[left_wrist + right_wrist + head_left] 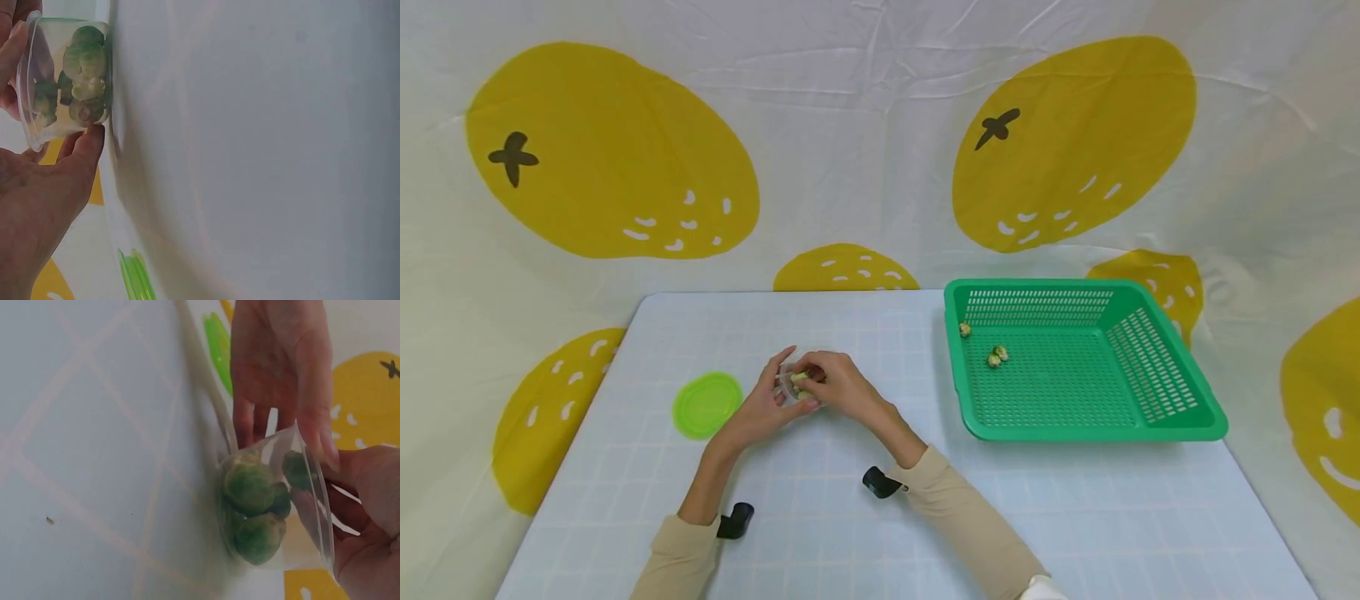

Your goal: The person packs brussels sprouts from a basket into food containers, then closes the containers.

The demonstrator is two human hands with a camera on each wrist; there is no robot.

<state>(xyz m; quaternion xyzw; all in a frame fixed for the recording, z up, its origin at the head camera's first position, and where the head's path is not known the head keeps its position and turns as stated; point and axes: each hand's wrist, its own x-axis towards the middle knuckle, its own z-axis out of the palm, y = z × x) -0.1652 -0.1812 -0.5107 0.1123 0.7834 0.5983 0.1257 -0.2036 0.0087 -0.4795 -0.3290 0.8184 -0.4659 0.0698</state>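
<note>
A clear plastic tub (300,550) with several Brussels sprouts (257,537) inside stands on the table. My left hand (763,414) holds the tub from the left, thumb on the near side and fingers round the far side. From the right, my right hand (844,385) reaches over the rim with its fingertips inside. Those fingers pinch one Brussels sprout (45,103) high in the tub, close under the rim, above the others. Left of the hands a bright green round lid (706,406) lies flat.
A green plastic basket (1082,434) stands at the right of the table, with a few small Brussels sprouts (997,357) at its left side. Behind the table hangs a white cloth (850,167) printed with yellow fruit. A tiny brown speck (50,520) lies on the tabletop.
</note>
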